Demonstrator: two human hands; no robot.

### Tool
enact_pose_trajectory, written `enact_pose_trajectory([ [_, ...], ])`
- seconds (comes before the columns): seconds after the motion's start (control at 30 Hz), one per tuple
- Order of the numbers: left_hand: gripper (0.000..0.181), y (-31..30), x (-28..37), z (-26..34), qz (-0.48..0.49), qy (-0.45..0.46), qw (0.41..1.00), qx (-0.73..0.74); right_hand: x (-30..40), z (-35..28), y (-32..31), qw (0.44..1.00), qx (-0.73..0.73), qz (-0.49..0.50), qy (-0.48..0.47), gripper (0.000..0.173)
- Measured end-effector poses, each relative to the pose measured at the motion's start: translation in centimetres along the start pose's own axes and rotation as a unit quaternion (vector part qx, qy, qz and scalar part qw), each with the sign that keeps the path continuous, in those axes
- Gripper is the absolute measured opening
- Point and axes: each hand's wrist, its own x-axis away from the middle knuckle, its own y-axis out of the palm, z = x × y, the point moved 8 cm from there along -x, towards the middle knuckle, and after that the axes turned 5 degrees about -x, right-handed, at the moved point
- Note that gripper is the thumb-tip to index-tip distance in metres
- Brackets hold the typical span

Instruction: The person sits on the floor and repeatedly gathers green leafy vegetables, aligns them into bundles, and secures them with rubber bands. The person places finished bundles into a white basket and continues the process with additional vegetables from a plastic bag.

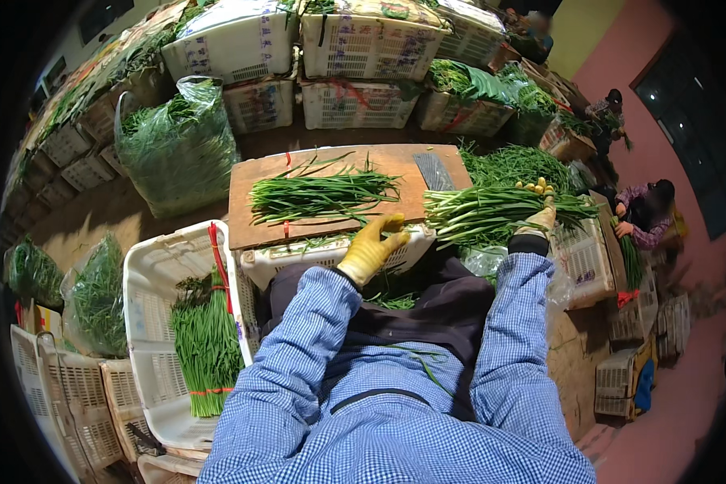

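My right hand (538,209), in a yellow-coated glove, grips a thick bundle of green chives (478,209). Their pale stem ends point left, over the right end of a wooden board (333,158). Gloved too, my left hand (375,247) hangs at the board's front edge with thumb and fingers apart and nothing between them. A loose pile of chives (323,195) lies across the board, just beyond that hand. Red ties (287,228) show at the board's front and back edges. Beside the pile, a dark ribbed strip (434,172) sits on the board.
Left of me, a white plastic crate (151,339) holds tied chives (209,357); red ties (219,260) hang over its rim. A bulging clear bag of greens (178,151) stands behind. Loose greens (520,166) lie at right. Stacked crates (369,48) line the back. A person (644,212) works at right.
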Motion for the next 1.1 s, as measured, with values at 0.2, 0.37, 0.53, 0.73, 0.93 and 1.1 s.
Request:
enact_pose_trajectory([
  [0.2,0.032,2.3,-1.0,3.5,0.093,0.061,0.971,-0.212,1.2,1.6,-0.9,1.000,0.012,-0.010,0.010,0.025],
  [0.37,0.011,2.0,-1.7,1.7,0.139,0.002,0.989,-0.040,2.1,1.8,-1.0,0.998,0.062,0.015,0.008,0.026],
  [0.53,0.012,0.0,0.6,3.2,0.037,-0.010,0.931,0.363,-1.6,0.2,-3.8,0.999,0.007,0.029,0.039,0.029],
  [0.73,0.021,-0.7,0.4,-3.0,0.026,-0.122,0.970,0.207,-3.0,0.0,-4.9,0.999,0.032,0.010,0.019,0.028],
  [0.93,0.031,2.8,-1.1,-0.1,-0.025,-0.081,0.989,0.120,1.2,3.9,-3.3,0.995,0.077,0.030,0.047,0.028],
  [1.1,0.017,6.5,0.6,3.1,-0.100,-0.028,0.893,0.438,-7.7,4.3,-11.3,0.991,0.117,0.040,0.046,0.031],
])
